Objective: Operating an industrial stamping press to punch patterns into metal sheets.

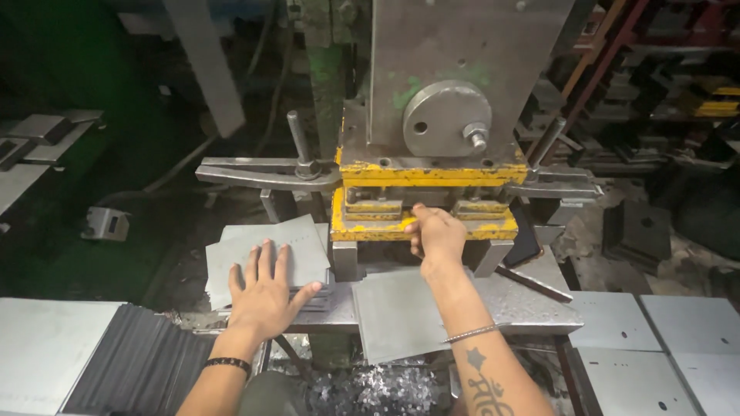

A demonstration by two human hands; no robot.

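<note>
At a yellow-jawed press (425, 202), the left hand (266, 296) lies open and flat on a stack of grey metal sheets (266, 250) just left of the machine, while the right hand (435, 235) reaches into the press opening, fingers curled; its grip cannot be made out. Another sheet (397, 316) lies below the press.

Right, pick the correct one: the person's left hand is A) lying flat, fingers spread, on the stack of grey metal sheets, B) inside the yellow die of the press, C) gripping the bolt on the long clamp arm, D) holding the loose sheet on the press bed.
A: the left hand lies palm down with fingers spread on the stack of grey metal sheets, while the right hand reaches into the yellow die of the press.
</note>
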